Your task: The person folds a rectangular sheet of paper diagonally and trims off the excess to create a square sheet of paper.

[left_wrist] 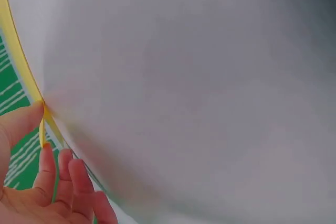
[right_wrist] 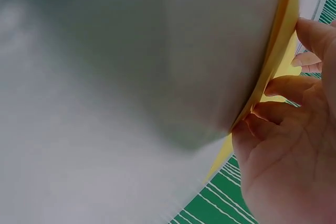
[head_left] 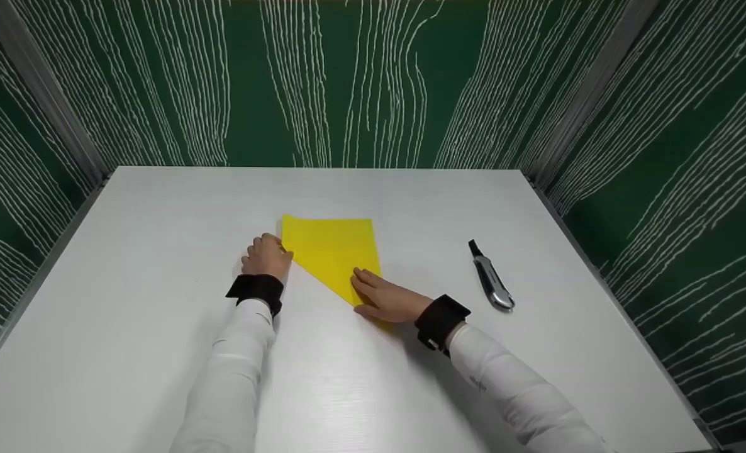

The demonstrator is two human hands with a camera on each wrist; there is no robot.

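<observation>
A yellow sheet of paper [head_left: 332, 245] lies on the white table, with a long slanted edge towards the person and its upper left corner slightly raised. At its left edge, my left hand [head_left: 266, 257] pinches the paper between thumb and index finger; the other fingers [left_wrist: 81, 177] are bent loosely beside it. My right hand [head_left: 392, 299] rests on the lower right part of the sheet, its fingers mostly straight. From the right wrist, the fingertips touch the paper [right_wrist: 278, 51] near its edge. Part of the lower corner is hidden under this hand.
A utility knife [head_left: 492, 280] with a grey and black handle lies on the table to the right of the sheet. Green walls with white streaks [head_left: 379, 82] stand behind the white table [head_left: 128, 251] and along its sides.
</observation>
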